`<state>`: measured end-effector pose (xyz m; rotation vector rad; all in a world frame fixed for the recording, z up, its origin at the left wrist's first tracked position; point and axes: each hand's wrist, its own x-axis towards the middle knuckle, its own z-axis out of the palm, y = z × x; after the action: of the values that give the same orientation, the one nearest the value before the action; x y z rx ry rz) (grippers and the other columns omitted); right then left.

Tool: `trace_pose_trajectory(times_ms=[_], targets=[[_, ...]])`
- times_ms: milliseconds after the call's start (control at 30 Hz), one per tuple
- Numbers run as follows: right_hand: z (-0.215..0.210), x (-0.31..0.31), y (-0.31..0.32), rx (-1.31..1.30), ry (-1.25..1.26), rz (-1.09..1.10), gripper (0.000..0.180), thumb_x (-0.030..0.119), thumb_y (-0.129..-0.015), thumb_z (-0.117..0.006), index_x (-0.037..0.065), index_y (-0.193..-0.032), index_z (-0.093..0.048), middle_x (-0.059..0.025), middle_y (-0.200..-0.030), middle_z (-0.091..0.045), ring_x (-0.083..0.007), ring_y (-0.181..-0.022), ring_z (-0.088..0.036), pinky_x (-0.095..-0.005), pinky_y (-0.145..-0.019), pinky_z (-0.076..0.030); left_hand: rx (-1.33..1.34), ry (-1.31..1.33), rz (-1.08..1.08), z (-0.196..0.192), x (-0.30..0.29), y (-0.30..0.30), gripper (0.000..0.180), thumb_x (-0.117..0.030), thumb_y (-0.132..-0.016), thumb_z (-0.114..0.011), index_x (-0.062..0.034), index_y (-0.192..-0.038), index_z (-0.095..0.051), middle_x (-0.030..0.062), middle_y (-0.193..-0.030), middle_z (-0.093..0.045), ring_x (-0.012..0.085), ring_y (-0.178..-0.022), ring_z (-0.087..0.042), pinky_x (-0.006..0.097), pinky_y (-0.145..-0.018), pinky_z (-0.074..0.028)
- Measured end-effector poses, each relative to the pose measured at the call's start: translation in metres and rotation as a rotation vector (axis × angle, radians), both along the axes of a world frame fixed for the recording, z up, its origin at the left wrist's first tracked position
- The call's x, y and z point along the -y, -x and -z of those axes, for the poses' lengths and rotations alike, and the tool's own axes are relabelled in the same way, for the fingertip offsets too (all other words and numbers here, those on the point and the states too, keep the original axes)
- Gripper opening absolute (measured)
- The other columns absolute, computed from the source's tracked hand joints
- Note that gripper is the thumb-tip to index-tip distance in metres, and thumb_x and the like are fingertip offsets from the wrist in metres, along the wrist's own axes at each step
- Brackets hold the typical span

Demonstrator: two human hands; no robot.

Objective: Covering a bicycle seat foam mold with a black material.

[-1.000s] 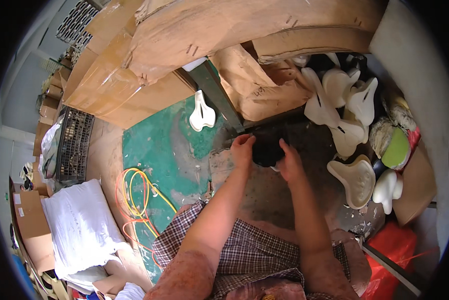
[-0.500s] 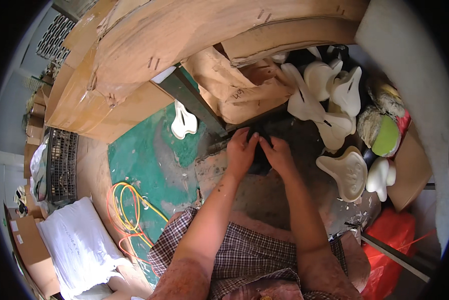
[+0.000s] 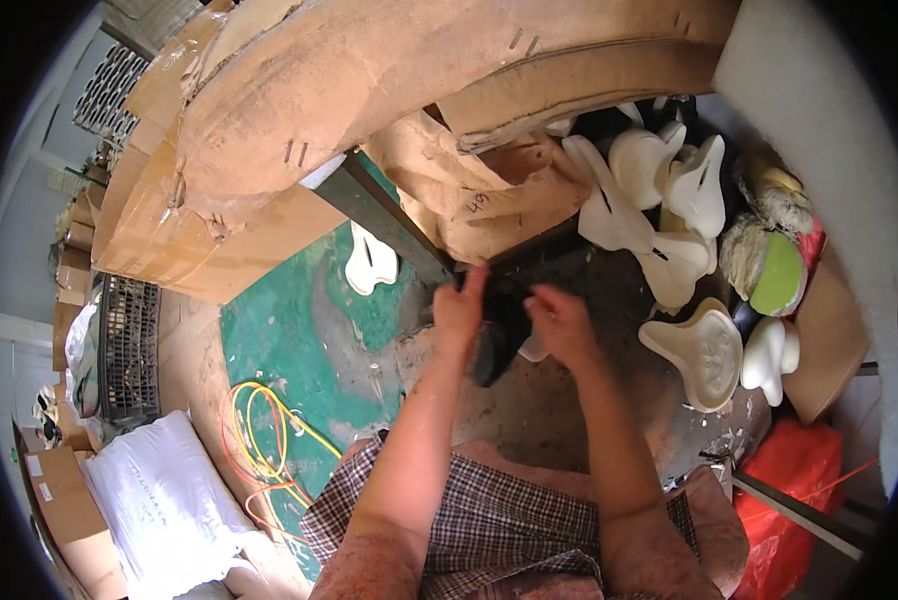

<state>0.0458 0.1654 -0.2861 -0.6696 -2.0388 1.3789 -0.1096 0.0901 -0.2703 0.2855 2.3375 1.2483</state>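
Observation:
Above the dark work surface (image 3: 514, 415), my left hand (image 3: 458, 312) is closed on the left edge of a black, soft-looking piece (image 3: 501, 335); its exact kind does not show. My right hand (image 3: 563, 325) is just right of that piece, fingers bent and smeared by motion, so its grip is unclear. A small pale bit (image 3: 535, 349) shows below the right fingers. Off to the right lie several white foam pieces shaped like bicycle saddle pads, among them a cream one (image 3: 699, 352) near the surface's edge and a slotted one (image 3: 667, 262) on the pile.
A brown paper sack (image 3: 479, 205) sits beyond my hands, under large cardboard sheets (image 3: 389, 95). One white pad (image 3: 371, 260) lies on the green floor (image 3: 299, 330) beside coiled yellow and orange hoses (image 3: 259, 440). A red plastic bag (image 3: 794, 495) is at lower right, a white sack (image 3: 164, 495) at lower left.
My hands have moved apart, the left one slightly leftward and the right one slightly right and down. More of the black piece shows between them, and a pale bit has come into sight.

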Motion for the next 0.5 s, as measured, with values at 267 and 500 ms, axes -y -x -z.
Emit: trace_pose_trajectory(times_ms=[267, 500], targets=[[-0.027, 0.003, 0.013, -0.108, 0.564, 0.097, 0.018, 0.023, -0.085, -0.062, 0.005, -0.087, -0.059, -0.0026, -0.081, -0.063, -0.0159, -0.078, -0.06, -0.0318, -0.068, -0.047, 0.552, -0.584, -0.267, 0.005, -0.024, -0.013, 0.035, -0.046, -0.087, -0.056, -0.0116, -0.088, -0.059, -0.0034, -0.073, -0.053, 0.0119, -0.067, -0.049, 0.031, -0.059, -0.042], [0.009, 0.002, 0.049, 0.139, -0.312, 0.389, 0.037, 0.032, -0.086, -0.058, 0.006, -0.06, -0.057, -0.0157, -0.057, -0.056, -0.0359, -0.053, -0.056, -0.044, -0.049, -0.044, 0.932, -0.738, -0.086, 0.081, -0.019, -0.075, 0.046, -0.044, -0.097, -0.034, -0.0077, -0.119, -0.052, 0.0052, -0.11, -0.056, 0.0199, -0.106, -0.049, 0.036, -0.094, -0.039]])
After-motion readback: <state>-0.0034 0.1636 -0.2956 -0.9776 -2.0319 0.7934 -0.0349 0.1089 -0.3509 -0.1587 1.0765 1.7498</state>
